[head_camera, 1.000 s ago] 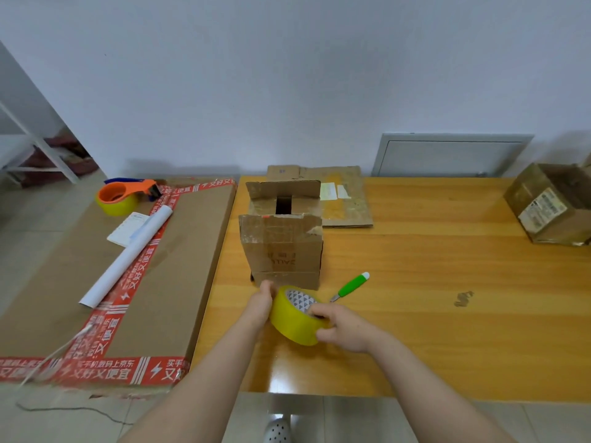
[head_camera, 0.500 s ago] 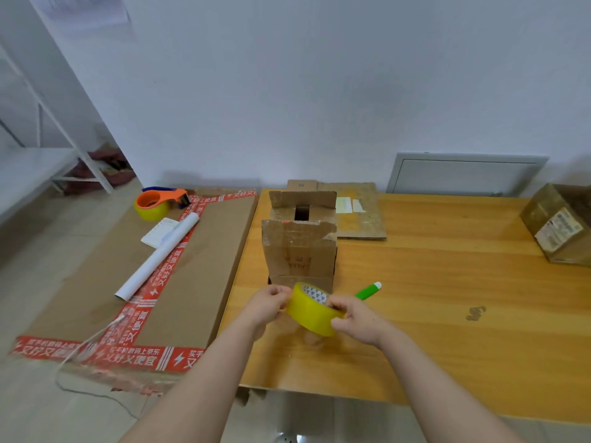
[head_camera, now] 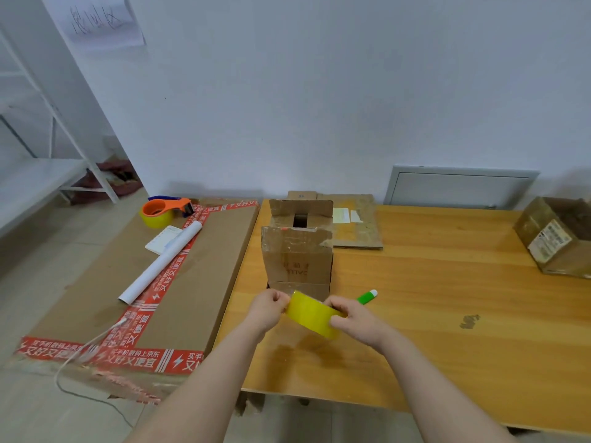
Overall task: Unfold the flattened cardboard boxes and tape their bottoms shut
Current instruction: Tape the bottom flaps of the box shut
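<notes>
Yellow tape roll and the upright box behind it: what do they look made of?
Yellow tape roll: probably thin plastic film, glossy and slightly translucent, since its wound surface is smooth and shiny. Upright box: brown cardboard, likely corrugated, matte and worn; the flap edges are ragged, and shinier patches look like old clear tape.

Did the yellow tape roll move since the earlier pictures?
Yes. The tape roll has risen off the table, staying in front of the box, and turned so that its hole no longer shows.
</notes>
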